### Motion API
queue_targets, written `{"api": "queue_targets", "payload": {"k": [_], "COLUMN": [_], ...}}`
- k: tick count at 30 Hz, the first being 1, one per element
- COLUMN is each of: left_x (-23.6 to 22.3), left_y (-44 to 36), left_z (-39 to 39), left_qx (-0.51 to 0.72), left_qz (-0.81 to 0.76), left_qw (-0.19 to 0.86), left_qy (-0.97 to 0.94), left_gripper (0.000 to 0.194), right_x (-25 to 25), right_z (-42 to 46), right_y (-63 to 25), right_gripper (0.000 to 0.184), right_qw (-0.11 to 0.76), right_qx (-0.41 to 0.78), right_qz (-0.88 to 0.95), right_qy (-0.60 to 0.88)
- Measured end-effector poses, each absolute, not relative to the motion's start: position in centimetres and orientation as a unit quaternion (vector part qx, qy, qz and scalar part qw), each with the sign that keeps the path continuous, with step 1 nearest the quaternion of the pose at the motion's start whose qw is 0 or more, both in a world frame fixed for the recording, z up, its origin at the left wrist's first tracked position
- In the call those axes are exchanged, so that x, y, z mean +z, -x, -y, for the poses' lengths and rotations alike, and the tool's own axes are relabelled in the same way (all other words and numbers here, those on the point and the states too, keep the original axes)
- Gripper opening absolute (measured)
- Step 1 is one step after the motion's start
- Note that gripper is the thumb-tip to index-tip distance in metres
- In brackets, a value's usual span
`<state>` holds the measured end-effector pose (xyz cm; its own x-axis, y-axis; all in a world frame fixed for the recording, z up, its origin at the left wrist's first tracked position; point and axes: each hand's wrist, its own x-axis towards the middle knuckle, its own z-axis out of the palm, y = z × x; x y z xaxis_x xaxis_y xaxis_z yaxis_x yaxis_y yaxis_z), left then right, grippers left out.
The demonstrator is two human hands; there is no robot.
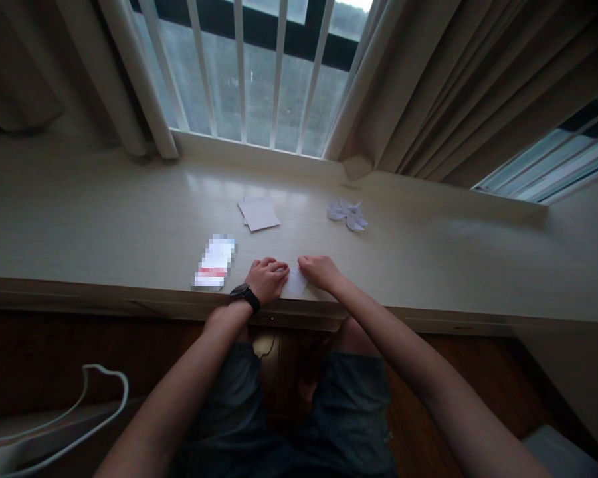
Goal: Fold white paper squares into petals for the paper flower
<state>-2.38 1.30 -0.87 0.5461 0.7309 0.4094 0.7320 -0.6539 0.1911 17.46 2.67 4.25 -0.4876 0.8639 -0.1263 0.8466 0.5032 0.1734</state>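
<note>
A small white sheet of paper (296,282) lies at the near edge of the pale desk (104,226). My left hand (266,277), with a black watch on its wrist, has its fingers curled onto the paper's left side. My right hand (319,270) pinches the paper's upper right edge with bent fingers. Both hands press the sheet against the desk.
A small stack of white paper squares (259,213) lies further back. A folded white paper flower (347,214) sits to its right. A blurred white and red card or packet (214,262) lies left of my hands. Barred window and curtains stand behind; a white cable (104,388) hangs lower left.
</note>
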Motion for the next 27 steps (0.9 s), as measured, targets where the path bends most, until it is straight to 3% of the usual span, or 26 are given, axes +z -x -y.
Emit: {"api": "queue_targets", "payload": {"k": [9,13,17,21,27], "left_x": [-0.9,-0.6,0.1,0.7,0.3], "left_y": [2.3,2.2,2.1,2.4,2.7], "left_z": [-1.5,-1.3,-0.8,-0.4,-0.2], "left_qx": [-0.247,-0.234,-0.221,-0.208,-0.225], "left_qz": [0.369,0.361,0.359,0.354,0.278], "left_qw": [-0.02,-0.011,0.004,0.008,0.002], "left_qy": [0.896,0.903,0.907,0.912,0.934], "left_gripper": [0.03,0.031,0.035,0.031,0.032], "right_x": [4.2,3.7,2.1,0.1,-0.9], "right_z": [-2.8,0.0,4.2,6.0,5.1], "right_y": [-21.5,-20.3,-17.2,-16.1,-19.2], "right_gripper": [0.026,0.03,0.041,0.059,0.034], "right_qw": [0.082,-0.027,-0.159,-0.19,-0.217], "right_qx": [0.04,0.025,-0.017,-0.043,-0.07], "right_qz": [-0.807,-0.787,-0.839,-0.861,-0.875], "right_qy": [-0.584,-0.616,-0.519,-0.469,-0.426]}}
